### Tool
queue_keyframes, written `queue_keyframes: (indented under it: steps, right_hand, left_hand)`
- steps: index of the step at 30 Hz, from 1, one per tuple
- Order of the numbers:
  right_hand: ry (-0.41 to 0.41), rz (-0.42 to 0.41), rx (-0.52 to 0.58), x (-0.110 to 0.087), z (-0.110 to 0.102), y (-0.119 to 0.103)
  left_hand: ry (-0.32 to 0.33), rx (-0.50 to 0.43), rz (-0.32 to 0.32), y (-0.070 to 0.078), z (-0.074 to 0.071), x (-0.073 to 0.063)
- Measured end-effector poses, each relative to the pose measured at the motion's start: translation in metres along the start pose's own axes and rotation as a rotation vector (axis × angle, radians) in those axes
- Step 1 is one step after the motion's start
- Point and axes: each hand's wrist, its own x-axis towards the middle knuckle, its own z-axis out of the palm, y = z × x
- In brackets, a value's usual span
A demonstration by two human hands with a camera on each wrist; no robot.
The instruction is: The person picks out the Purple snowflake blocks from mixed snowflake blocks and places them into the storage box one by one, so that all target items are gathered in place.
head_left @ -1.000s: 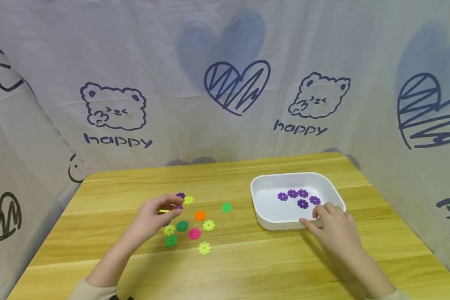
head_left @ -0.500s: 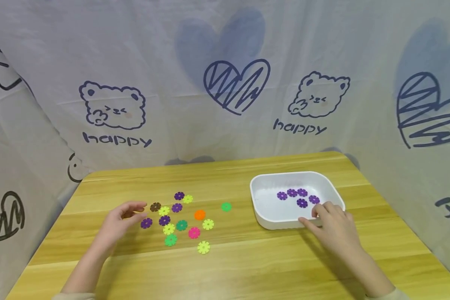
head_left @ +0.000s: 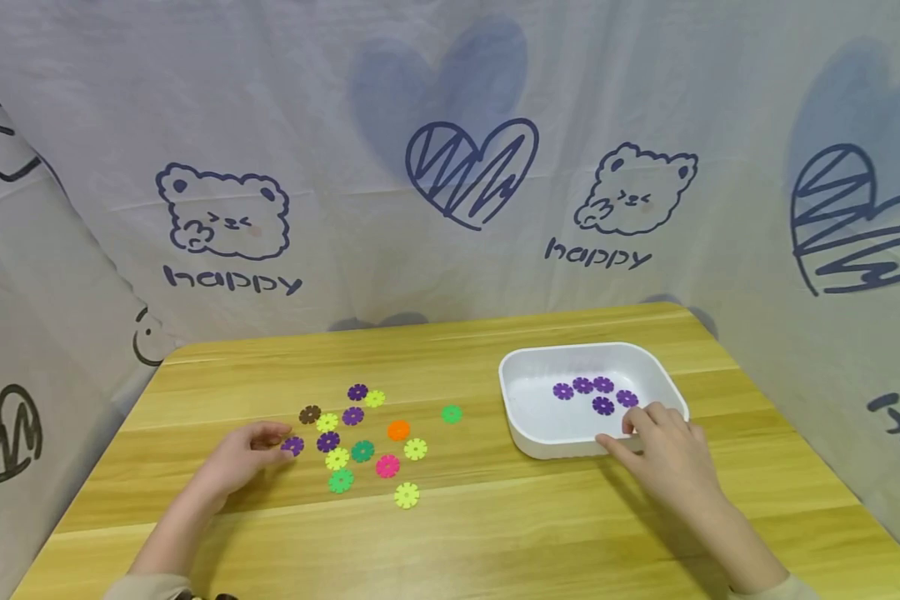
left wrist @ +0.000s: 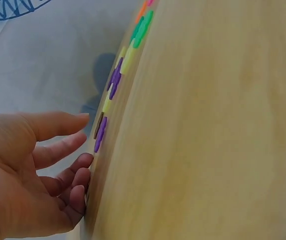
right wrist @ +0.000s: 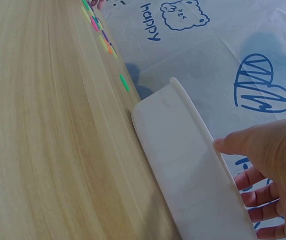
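Observation:
My left hand (head_left: 246, 458) reaches low over the left of the table, thumb and fingers parted. Its fingertips are right at the edge of a purple snowflake disc (head_left: 293, 446), partly overlapping it in the head view. In the left wrist view, that purple disc (left wrist: 101, 134) lies just past the thumb and fingers. My right hand (head_left: 671, 458) grips the near rim of a white plastic tray (head_left: 521, 425), thumb outside and fingers over the edge. The right wrist view shows the thumb on the rim of the tray (right wrist: 182, 155). Several purple discs (head_left: 603, 406) lie inside.
To the right of my left hand lie several loose discs: brown (head_left: 310, 414), yellow (head_left: 407, 495), pink (head_left: 387, 466), orange (head_left: 398, 430), green (head_left: 452, 414) and more purple (head_left: 327, 442). A printed cloth (head_left: 345, 208) hangs behind the wooden table (head_left: 480, 533).
My left hand has moved left from over the disc cluster, leaving a purple disc uncovered there, then lowered to the leftmost purple disc. The right hand stays on the tray rim.

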Motion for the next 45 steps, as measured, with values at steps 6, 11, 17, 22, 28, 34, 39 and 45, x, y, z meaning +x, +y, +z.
queue_keyframes:
  steps: [6, 11, 17, 22, 28, 34, 39, 45]
  right_hand:
    - [-0.005, 0.000, -0.002, 0.001, -0.001, 0.000]
    - [-0.007, 0.006, 0.000, 0.001, -0.001, 0.000]
    - [-0.007, 0.010, 0.002, 0.000, 0.000, 0.001]
    - [-0.002, 0.007, -0.003, 0.000, 0.001, 0.001]
    - [-0.002, -0.001, -0.012, 0.000, 0.000, 0.001]
    - [0.003, -0.008, -0.017, 0.000, 0.001, 0.001]
    - [-0.005, -0.005, -0.016, 0.000, 0.000, 0.001]
    - [0.007, -0.005, -0.017, 0.000, 0.002, 0.001]
  left_hand:
    - [0.013, 0.055, -0.003, 0.000, 0.002, 0.004]
    - [0.015, 0.081, -0.007, 0.000, 0.003, 0.007]
    - [0.011, 0.083, -0.024, 0.003, 0.004, 0.008]
    - [0.007, 0.076, -0.027, 0.005, 0.003, 0.008]
    - [0.004, 0.065, -0.023, 0.004, 0.003, 0.009]
    - [0.015, 0.044, -0.021, 0.003, 0.002, 0.010]
    - [0.034, 0.015, -0.016, 0.001, 0.000, 0.006]
    - [-0.003, -0.128, 0.013, 0.003, -0.003, -0.001]
